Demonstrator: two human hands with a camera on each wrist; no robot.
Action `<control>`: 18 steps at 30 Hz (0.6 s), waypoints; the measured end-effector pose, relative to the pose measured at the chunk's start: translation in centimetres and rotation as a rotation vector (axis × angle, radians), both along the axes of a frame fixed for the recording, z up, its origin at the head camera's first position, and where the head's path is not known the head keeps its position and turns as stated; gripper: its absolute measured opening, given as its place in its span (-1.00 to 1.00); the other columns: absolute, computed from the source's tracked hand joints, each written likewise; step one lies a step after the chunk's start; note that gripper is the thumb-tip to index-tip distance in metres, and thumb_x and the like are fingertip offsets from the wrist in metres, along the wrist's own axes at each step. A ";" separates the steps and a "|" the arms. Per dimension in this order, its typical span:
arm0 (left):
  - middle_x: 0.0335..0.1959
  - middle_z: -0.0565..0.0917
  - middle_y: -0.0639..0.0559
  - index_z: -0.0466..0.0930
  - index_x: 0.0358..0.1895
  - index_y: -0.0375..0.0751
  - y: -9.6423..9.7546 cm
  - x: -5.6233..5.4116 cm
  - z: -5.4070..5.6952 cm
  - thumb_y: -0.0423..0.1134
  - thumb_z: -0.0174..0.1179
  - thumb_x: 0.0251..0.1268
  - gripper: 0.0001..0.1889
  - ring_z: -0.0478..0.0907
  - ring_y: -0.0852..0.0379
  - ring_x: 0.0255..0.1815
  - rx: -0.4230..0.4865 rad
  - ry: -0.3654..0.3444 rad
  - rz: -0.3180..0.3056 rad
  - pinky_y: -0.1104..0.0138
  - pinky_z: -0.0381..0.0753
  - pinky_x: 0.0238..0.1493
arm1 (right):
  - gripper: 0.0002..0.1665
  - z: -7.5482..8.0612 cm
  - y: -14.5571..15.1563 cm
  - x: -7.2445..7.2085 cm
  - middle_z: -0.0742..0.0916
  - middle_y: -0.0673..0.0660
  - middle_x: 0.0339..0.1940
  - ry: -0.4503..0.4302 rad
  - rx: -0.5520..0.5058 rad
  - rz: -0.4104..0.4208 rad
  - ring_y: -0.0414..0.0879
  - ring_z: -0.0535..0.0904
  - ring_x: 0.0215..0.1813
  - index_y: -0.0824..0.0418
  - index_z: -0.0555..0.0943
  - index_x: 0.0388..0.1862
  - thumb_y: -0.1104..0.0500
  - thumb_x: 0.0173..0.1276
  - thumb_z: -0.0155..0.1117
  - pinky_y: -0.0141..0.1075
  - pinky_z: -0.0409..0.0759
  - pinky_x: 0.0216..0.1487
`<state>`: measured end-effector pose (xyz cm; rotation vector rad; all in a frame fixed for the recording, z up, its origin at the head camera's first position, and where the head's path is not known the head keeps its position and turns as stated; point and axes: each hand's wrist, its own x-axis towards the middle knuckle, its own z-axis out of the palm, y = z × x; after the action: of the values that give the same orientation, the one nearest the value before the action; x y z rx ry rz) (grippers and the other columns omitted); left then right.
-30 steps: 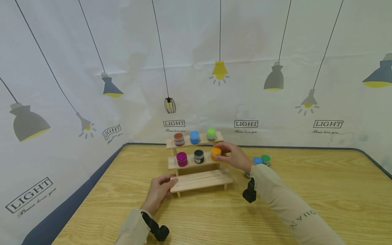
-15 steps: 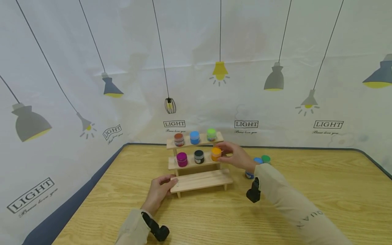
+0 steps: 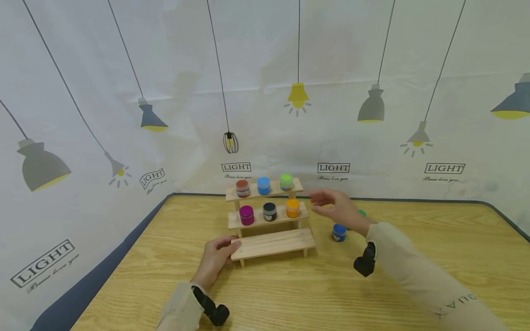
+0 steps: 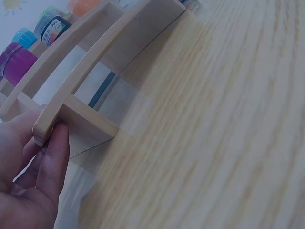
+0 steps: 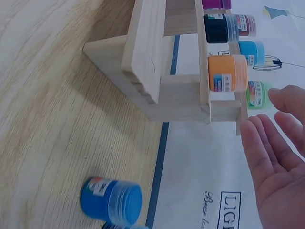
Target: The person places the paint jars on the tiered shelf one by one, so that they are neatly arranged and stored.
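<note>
A three-step wooden display rack [image 3: 273, 243] stands on the table. My left hand [image 3: 213, 259] pinches the left end of its lowest step, thumb on top and fingers beneath, as the left wrist view shows. On the middle step sit a purple paint jar [image 3: 246, 215], a black one [image 3: 269, 211] and an orange paint jar [image 3: 292, 208] at the right end. The top step bears a red-brown jar [image 3: 242, 188], a light blue jar [image 3: 263, 185] and a light green jar [image 3: 286, 182]. My right hand [image 3: 337, 209] holds nothing, its fingers apart from the orange jar, to its right.
To the right of the rack a dark blue jar [image 5: 112, 200] stands on the wooden table [image 3: 265, 294]. Behind my right wrist a green lid [image 3: 362, 213] peeks out. A white curtain [image 3: 265, 115] printed with lamps hangs behind the table's back edge.
My right hand has let go of the orange jar and drawn away to the right, leaving it on the middle step. The left hand stays on the rack.
</note>
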<state>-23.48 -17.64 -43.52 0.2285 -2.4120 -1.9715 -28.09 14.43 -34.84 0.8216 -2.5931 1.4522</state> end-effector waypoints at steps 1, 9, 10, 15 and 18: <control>-0.28 0.54 -0.05 0.53 -0.04 -0.35 0.0 0.0 0.0 -0.18 0.20 0.12 -0.63 0.37 0.22 -0.52 -0.001 0.001 -0.001 0.38 0.43 -0.50 | -0.58 0.0 0.4 0.1 0.59 0.25 -0.09 0.007 0.001 -0.004 0.06 0.51 -0.09 0.37 0.44 0.06 0.24 0.23 0.18 -0.17 0.48 -0.10; -0.27 0.54 -0.05 0.54 -0.05 -0.33 0.0 -0.2 -0.2 -0.18 0.21 0.11 -0.63 0.37 0.22 -0.51 -0.003 -0.001 0.002 0.38 0.43 -0.50 | -0.57 -0.6 3.4 0.7 0.59 0.26 -0.10 0.019 0.004 -0.040 0.05 0.52 -0.12 0.38 0.43 0.05 0.17 0.26 0.16 -0.25 0.50 -0.17; -0.28 0.54 -0.05 0.55 -0.05 -0.33 0.0 -0.2 -0.2 -0.18 0.22 0.11 -0.63 0.37 0.22 -0.52 -0.002 -0.001 0.002 0.38 0.43 -0.51 | -0.56 -0.7 3.7 0.7 0.59 0.26 -0.11 0.014 0.005 -0.048 0.05 0.52 -0.12 0.38 0.43 0.06 0.17 0.26 0.16 -0.27 0.50 -0.18; -0.30 0.54 -0.03 0.55 -0.05 -0.33 0.0 -0.1 -0.1 -0.19 0.22 0.10 -0.63 0.36 0.23 -0.54 0.009 0.000 0.003 0.39 0.42 -0.53 | -0.58 -1.7 5.2 0.9 0.59 0.27 -0.12 -0.011 0.041 -0.116 0.04 0.52 -0.14 0.35 0.45 0.02 0.15 0.24 0.18 -0.31 0.50 -0.20; -0.30 0.54 -0.04 0.54 -0.05 -0.36 0.0 -0.1 0.0 -0.20 0.22 0.10 -0.62 0.36 0.24 -0.55 0.013 0.006 0.000 0.40 0.42 -0.54 | -0.58 -2.4 5.9 1.1 0.59 0.30 -0.13 -0.027 0.069 -0.148 0.05 0.53 -0.15 0.38 0.45 0.01 0.17 0.24 0.18 -0.29 0.51 -0.22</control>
<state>-23.56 -17.63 -43.56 0.2227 -2.3960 -1.9853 -26.98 20.31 -37.24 0.6062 -2.6728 1.3499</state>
